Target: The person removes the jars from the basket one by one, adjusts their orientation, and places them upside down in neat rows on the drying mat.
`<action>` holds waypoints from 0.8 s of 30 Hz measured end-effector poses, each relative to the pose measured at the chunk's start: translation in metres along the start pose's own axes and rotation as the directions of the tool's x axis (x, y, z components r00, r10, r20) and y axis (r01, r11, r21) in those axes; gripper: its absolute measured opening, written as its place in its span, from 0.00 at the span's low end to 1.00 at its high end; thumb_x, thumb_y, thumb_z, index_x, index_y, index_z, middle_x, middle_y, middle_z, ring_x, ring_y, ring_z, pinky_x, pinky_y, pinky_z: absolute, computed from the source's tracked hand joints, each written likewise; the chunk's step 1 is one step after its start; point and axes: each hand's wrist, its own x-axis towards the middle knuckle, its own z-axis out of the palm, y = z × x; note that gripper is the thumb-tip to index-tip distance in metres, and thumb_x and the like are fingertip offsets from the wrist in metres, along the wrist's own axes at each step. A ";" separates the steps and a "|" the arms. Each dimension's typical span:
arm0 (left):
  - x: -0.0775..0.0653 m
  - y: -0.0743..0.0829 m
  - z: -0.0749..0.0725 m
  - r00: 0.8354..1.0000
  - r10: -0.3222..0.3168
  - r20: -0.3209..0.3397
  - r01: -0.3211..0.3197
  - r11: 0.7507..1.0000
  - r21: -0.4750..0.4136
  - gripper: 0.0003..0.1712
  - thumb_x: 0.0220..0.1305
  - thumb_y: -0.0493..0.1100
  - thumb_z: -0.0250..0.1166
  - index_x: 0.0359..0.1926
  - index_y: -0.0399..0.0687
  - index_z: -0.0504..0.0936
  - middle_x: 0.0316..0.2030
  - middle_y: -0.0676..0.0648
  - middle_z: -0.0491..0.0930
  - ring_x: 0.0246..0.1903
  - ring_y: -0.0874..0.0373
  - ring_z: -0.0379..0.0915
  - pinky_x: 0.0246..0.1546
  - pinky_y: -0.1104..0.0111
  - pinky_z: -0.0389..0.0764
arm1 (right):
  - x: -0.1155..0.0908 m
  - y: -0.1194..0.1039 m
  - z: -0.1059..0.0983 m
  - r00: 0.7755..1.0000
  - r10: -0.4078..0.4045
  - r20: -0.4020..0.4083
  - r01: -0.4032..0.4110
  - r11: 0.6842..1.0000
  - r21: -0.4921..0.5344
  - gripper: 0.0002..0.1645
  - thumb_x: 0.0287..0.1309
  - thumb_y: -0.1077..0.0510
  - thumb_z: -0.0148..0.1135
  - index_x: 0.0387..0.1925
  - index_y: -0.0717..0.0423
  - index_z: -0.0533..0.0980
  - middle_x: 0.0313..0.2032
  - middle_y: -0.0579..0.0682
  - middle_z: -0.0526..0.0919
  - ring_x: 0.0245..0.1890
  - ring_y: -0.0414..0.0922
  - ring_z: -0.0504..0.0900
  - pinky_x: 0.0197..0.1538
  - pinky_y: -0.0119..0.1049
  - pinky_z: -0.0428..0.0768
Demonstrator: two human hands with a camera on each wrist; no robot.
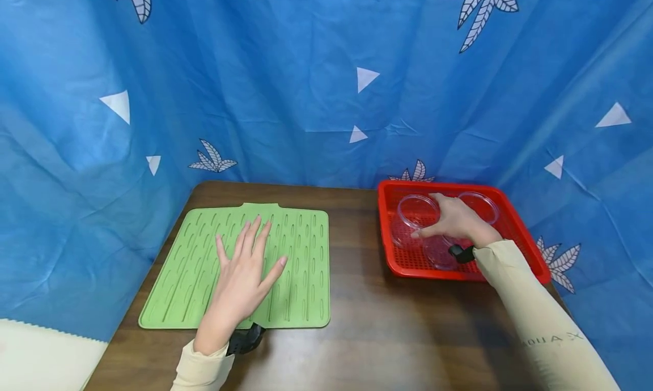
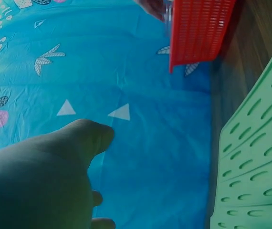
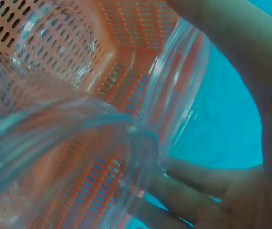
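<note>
My right hand (image 1: pixel 456 216) reaches over the red basket (image 1: pixel 386 249), thumb and fingers spread to either side of the rim of a clear round container (image 1: pixel 417 212). In the right wrist view, the fingers (image 3: pixel 188 191) reach round the side of the clear container (image 3: pixel 174 81), and the thumb lies at its upper edge. Other clear round containers (image 1: pixel 478 205) stand in the basket. My left hand (image 1: pixel 240 280) hovers over or rests on the green ridged mat (image 1: pixel 306 255), fingers spread and nothing held; contact with the mat cannot be told.
Both mat and basket lie on a dark brown wooden table (image 1: pixel 357 323), the basket at the right end. A blue patterned curtain (image 1: pixel 306 96) encloses the back and sides. A white surface (image 1: pixel 41 357) shows at the lower left.
</note>
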 end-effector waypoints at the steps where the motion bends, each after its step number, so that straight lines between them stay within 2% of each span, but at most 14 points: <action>1: -0.001 -0.001 0.000 1.000 -0.003 0.002 0.003 1.000 0.002 0.46 0.81 0.61 0.62 0.86 0.42 0.59 0.85 0.36 0.54 0.84 0.36 0.48 0.76 0.23 0.31 | 0.001 0.000 0.000 1.000 0.000 0.007 0.000 1.000 0.004 0.77 0.46 0.33 0.88 0.81 0.72 0.58 0.71 0.75 0.72 0.68 0.73 0.72 0.59 0.72 0.84; 7: 0.000 -0.005 -0.004 1.000 -0.006 0.021 0.007 1.000 -0.008 0.47 0.82 0.60 0.61 0.86 0.39 0.58 0.85 0.35 0.54 0.84 0.37 0.46 0.80 0.28 0.44 | 0.005 0.003 0.003 1.000 -0.013 0.011 0.013 1.000 0.024 0.72 0.47 0.34 0.88 0.77 0.72 0.63 0.68 0.74 0.76 0.64 0.71 0.76 0.57 0.68 0.87; 15: 0.001 -0.008 -0.005 1.000 0.004 0.006 -0.004 1.000 -0.008 0.47 0.81 0.60 0.62 0.86 0.38 0.58 0.85 0.34 0.54 0.85 0.37 0.45 0.82 0.33 0.47 | 0.008 0.005 0.004 1.000 -0.029 -0.004 0.029 0.999 0.044 0.72 0.44 0.32 0.88 0.75 0.73 0.64 0.66 0.75 0.76 0.63 0.71 0.77 0.55 0.67 0.88; 19: 0.000 -0.009 -0.005 1.000 0.006 -0.006 -0.006 1.000 -0.013 0.47 0.81 0.60 0.62 0.85 0.38 0.59 0.85 0.34 0.52 0.85 0.37 0.43 0.82 0.35 0.51 | 0.007 0.003 0.005 1.000 -0.027 -0.009 0.027 0.998 0.060 0.71 0.44 0.34 0.89 0.75 0.74 0.64 0.66 0.75 0.76 0.63 0.71 0.77 0.54 0.65 0.89; 24: 0.000 -0.009 -0.006 1.000 0.009 -0.008 -0.010 1.000 -0.025 0.47 0.81 0.59 0.63 0.86 0.37 0.58 0.86 0.35 0.49 0.85 0.36 0.42 0.83 0.38 0.52 | 0.002 -0.002 0.002 0.999 -0.024 -0.025 0.026 0.997 0.079 0.69 0.47 0.39 0.89 0.76 0.73 0.62 0.67 0.76 0.75 0.64 0.72 0.75 0.53 0.65 0.89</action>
